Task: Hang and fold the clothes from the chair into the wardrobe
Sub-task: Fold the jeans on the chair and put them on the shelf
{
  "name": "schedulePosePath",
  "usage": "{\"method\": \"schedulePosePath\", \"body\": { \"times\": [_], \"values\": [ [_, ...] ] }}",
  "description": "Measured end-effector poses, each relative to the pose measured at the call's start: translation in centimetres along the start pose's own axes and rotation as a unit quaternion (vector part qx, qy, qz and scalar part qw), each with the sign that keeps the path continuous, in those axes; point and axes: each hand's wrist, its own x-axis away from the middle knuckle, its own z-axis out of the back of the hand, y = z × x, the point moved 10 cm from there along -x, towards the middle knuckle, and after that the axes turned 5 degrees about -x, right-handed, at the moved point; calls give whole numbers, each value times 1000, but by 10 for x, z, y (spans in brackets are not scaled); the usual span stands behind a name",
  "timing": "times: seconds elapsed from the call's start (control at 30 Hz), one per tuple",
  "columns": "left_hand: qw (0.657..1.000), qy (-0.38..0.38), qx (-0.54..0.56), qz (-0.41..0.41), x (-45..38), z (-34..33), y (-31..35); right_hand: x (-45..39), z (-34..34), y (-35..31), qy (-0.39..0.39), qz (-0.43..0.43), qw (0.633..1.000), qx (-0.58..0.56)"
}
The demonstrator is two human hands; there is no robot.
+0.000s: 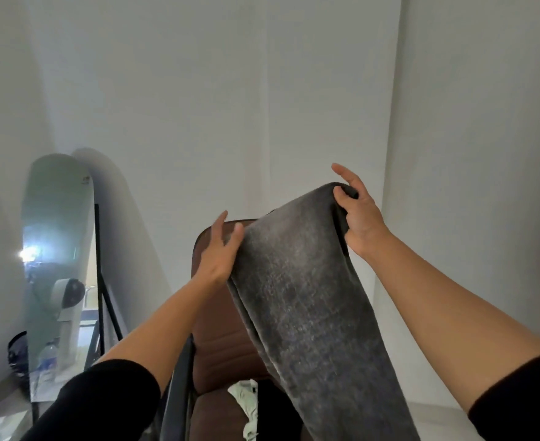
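Note:
A long grey washed garment (pixel 310 300), probably jeans, hangs in front of me from chest height down past the bottom edge. My right hand (pixel 356 214) grips its upper right corner, thumb over the top fold. My left hand (pixel 222 249) has its fingers spread and touches the upper left edge of the cloth; whether it pinches the cloth is unclear. Behind the garment stands the brown padded chair (pixel 220 316). A white cloth (pixel 246 399) and something dark lie on its seat. No wardrobe is in view.
A tall arched mirror (pixel 57 249) on a black stand leans at the left wall. A plastic water bottle (pixel 47 358) and small items sit on the floor by it. White walls fill the background, with a corner at the right.

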Motion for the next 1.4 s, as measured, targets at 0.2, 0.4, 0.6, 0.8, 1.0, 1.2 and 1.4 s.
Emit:
{"method": "schedulePosePath", "body": {
  "times": [0.2, 0.4, 0.6, 0.8, 1.0, 1.2, 1.4],
  "values": [
    [992, -105, 61, -36, 25, -40, -12, -9, 13, -11, 18, 39, 973, 228],
    [979, 25, 188, -77, 17, -28, 23, -13, 46, -32, 20, 52, 928, 368],
    [941, 95, 325, -10, -1, -32, 54, 15, 75, 11, -20, -29, 976, 213],
    [971, 118, -71, -193, -8, -1, 103, 16, 84, 13, 40, -32, 962, 270],
    [965, 190, -73, -162, -4, 29, 92, 5, 68, -29, 72, 25, 990, 118],
    [960, 226, 155, 54, -11, 28, 76, 51, 22, 19, -89, 29, 962, 258],
    [996, 70, -22, -54, -25, -5, 89, 52, 14, 13, -61, 23, 965, 254]
  ]
}}
